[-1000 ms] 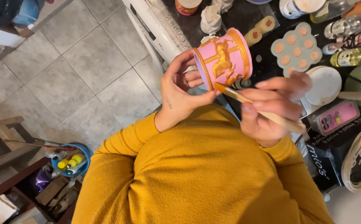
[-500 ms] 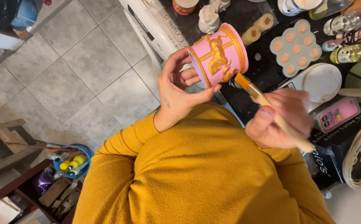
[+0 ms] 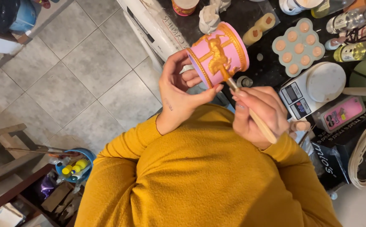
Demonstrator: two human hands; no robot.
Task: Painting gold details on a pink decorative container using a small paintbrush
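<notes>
The pink cup [image 3: 218,54] was held in the left hand [image 3: 179,94]'s grip, and the brush [image 3: 250,113], gripped by the right hand [image 3: 258,111], had been brought back onto its gold horse [image 3: 217,52].

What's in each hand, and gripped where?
Left hand holds the pink pot by its open rim; right hand pinches the brush mid-handle.

The left hand [image 3: 179,94] holds a pink cup [image 3: 218,54] with a gold horse relief, fingers inside its open mouth. The right hand [image 3: 260,113] grips a wooden paintbrush [image 3: 250,113], its tip touching the cup's gold horse. Right of the cup lie a round-well palette [image 3: 298,46] and a small kitchen scale [image 3: 313,88].
</notes>
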